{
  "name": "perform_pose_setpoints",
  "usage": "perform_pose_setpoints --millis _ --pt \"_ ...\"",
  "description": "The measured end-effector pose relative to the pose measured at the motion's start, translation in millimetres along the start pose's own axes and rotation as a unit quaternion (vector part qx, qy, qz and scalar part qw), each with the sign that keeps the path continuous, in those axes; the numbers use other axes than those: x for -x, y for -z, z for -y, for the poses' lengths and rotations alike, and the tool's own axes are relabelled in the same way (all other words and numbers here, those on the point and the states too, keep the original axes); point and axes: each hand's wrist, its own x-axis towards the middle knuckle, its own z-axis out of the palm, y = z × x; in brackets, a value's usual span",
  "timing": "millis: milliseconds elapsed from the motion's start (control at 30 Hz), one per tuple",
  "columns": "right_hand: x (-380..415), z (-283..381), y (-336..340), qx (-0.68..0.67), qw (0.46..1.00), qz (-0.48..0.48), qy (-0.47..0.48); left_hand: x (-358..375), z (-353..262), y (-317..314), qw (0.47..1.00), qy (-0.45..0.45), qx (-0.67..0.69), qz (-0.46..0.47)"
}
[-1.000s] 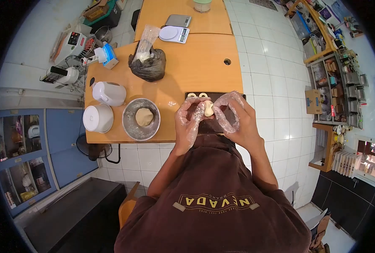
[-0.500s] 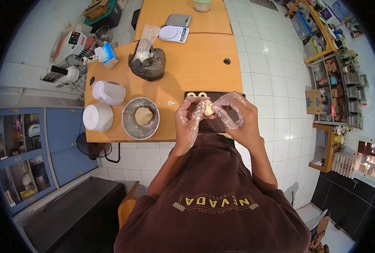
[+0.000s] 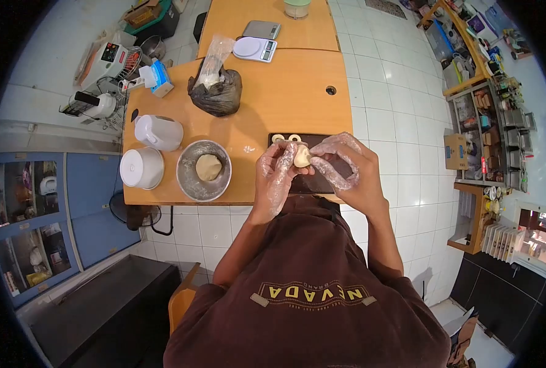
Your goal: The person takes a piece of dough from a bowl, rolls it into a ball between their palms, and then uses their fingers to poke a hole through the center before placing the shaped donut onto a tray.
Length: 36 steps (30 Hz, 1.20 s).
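A small pale piece of dough [image 3: 302, 156] is pinched between my floury hands, above a dark tray [image 3: 316, 181]. My left hand [image 3: 275, 178] wraps its fingers and thumb round the dough from the left. From the right, the fingertips of my right hand [image 3: 347, 168] press on the dough's edge. Two small dough rings [image 3: 294, 138] lie at the tray's far edge, just beyond my left hand. A larger ball of dough [image 3: 208, 167] rests in a metal bowl [image 3: 187, 184] left of my hands.
On the wooden table [image 3: 285, 86] stand a white lidded tub [image 3: 142, 169], a white pitcher [image 3: 159, 133], a black plastic bag [image 3: 218, 98], a white scale [image 3: 254, 49], a grey scale [image 3: 262, 29] and a blue-white carton [image 3: 161, 78].
The dough between my hands has turned and shows a broader, flatter side. My right hand has shifted slightly to the right.
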Motion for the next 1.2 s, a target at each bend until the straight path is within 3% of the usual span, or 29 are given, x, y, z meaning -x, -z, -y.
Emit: perform_pose_setpoints --millis 267,533,767,1200 --pt "4.5 -7.4 -2.7 0.017 1.000 0.012 0.011 2.4 -0.4 0.3 0.998 -0.017 -0.054 0.002" --pt "0.2 -0.4 -6.4 -0.002 1.000 -0.012 0.013 0.7 -2.3 3.4 1.000 0.020 -0.009 0.021" --pt "-2.0 -1.9 12.2 0.007 0.997 0.066 0.026 1.7 -4.7 11.0 0.992 0.111 -0.002 0.055" --pt "5.0 -15.7 13.1 0.053 0.992 0.109 0.028 3.4 -10.5 4.7 0.990 0.107 -0.089 0.019"
